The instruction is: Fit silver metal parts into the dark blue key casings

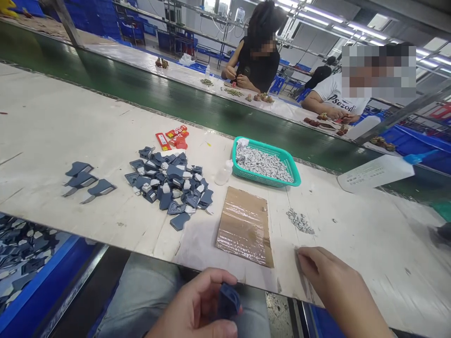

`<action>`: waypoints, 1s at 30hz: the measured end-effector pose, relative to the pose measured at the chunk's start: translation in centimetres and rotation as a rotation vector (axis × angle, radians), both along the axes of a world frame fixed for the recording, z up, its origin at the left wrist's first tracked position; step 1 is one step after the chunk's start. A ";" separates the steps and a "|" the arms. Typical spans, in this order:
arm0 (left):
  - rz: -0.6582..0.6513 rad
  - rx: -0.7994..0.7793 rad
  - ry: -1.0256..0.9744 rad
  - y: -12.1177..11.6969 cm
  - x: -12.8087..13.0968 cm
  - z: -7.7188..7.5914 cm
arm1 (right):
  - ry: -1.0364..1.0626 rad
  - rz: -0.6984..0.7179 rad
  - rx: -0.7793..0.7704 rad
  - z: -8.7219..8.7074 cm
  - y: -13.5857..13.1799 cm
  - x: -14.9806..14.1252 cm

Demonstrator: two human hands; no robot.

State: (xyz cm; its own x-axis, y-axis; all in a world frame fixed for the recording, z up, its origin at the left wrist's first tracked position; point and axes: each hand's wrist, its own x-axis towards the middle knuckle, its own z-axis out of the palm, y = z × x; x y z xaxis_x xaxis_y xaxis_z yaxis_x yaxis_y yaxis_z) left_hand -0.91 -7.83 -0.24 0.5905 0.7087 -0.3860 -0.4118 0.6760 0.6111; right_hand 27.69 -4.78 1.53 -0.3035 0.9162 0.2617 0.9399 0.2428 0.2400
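Observation:
My left hand [192, 305] is low at the bottom centre, below the table edge, with its fingers around a dark blue moulded piece [229, 300]. My right hand [334, 281] rests at the table's near edge, its fingertips on the white work surface [317, 253]. Nothing shows in its fingers. Between the hands lies a tape-covered cardboard sheet [244, 226]. Further left is a heap of dark blue pieces with white parts [169, 180], and a row of three dark blue blade-shaped pieces [81, 180] lies beyond it. A small scatter of grey bits [300, 220] is near my right hand.
A teal plastic basket [266, 162] holds small grey-white pieces, beside a squeeze bottle [223, 172]. Red packets [176, 137] lie behind the heap. A blue bin [24, 256] sits low at left. Beyond a green conveyor belt [169, 98], several people work at another table.

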 end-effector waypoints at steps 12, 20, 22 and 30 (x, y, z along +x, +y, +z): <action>0.031 0.009 0.084 0.0 0.1 -0.1 | 0.354 0.102 -0.122 1.0 0.7 -4.0; 0.012 0.076 0.151 0.1 -0.6 -0.7 | 0.298 0.264 -0.110 0.4 3.3 -7.2; 0.003 0.137 0.201 0.2 -0.9 -0.6 | 0.238 0.282 -0.138 0.0 3.5 -6.9; 0.019 0.196 0.219 0.3 -0.8 0.2 | 0.337 0.271 -0.050 1.6 2.9 -7.6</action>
State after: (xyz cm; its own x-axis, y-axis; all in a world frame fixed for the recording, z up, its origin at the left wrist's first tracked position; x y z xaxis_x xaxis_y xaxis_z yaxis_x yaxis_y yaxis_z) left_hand -1.72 -7.51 -0.08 0.4944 0.7924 -0.3573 -0.2669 0.5296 0.8052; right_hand 20.09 -1.91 3.13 -0.4399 0.8294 0.3444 0.8645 0.4950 -0.0879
